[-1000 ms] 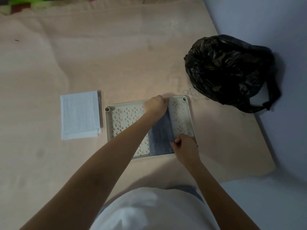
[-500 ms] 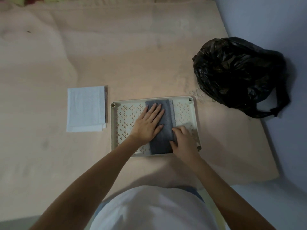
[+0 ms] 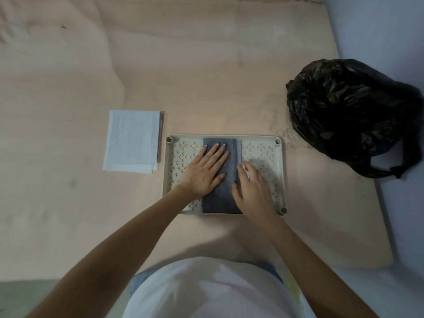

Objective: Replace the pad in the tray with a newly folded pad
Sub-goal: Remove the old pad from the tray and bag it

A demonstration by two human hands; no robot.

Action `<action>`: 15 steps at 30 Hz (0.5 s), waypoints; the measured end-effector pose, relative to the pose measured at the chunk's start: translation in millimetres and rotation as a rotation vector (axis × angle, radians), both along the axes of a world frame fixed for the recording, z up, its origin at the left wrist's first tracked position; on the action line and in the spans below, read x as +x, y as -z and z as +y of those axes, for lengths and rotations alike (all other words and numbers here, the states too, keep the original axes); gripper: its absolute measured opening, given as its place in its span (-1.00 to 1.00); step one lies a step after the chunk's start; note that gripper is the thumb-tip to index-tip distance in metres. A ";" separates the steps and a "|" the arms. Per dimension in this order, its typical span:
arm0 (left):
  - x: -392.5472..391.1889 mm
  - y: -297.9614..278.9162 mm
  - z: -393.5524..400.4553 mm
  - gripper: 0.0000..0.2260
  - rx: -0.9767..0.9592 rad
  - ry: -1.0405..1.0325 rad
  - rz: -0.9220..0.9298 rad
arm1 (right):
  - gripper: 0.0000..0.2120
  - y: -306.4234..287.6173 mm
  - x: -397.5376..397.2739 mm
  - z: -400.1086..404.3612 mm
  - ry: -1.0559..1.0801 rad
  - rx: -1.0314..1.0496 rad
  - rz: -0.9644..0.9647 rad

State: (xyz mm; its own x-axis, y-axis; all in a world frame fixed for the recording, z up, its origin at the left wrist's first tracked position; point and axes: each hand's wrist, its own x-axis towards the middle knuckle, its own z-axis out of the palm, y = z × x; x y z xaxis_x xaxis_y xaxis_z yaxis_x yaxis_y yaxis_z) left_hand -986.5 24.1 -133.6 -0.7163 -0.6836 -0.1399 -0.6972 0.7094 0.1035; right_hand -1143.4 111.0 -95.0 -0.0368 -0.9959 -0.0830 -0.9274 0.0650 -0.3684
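A cream tray [image 3: 168,180] with cut-out arrow holes lies on the beige mat. A dark grey folded pad [image 3: 231,154] lies as a strip down the tray's middle. My left hand [image 3: 205,171] rests flat on the pad's left half, fingers spread. My right hand [image 3: 252,189] lies at the pad's right edge, its fingertips blurred over the tray floor; whether it pinches the pad edge I cannot tell. A white folded pad [image 3: 132,141] lies on the mat just left of the tray.
A full black plastic bag [image 3: 348,111] sits to the right of the tray, half off the beige mat [image 3: 206,76]. A few small clear rings [image 3: 288,136] lie between tray and bag. The grey floor [image 3: 403,226] borders the mat at right.
One second ago my left hand was fisted at the tray's far rim; it now lies flat on the grey pad. My right hand slid forward along the pad's right edge.
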 end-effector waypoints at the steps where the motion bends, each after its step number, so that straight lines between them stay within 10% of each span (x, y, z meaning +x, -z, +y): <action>1: -2.2 0.2 0.5 -0.43 -0.003 0.004 0.003 | -0.52 0.3 -2.6 -8.0 -0.066 -0.037 0.054; 15: -3.3 0.7 1.0 -0.43 0.007 0.001 0.117 | -0.43 32.7 -11.9 -58.1 -0.345 0.087 0.377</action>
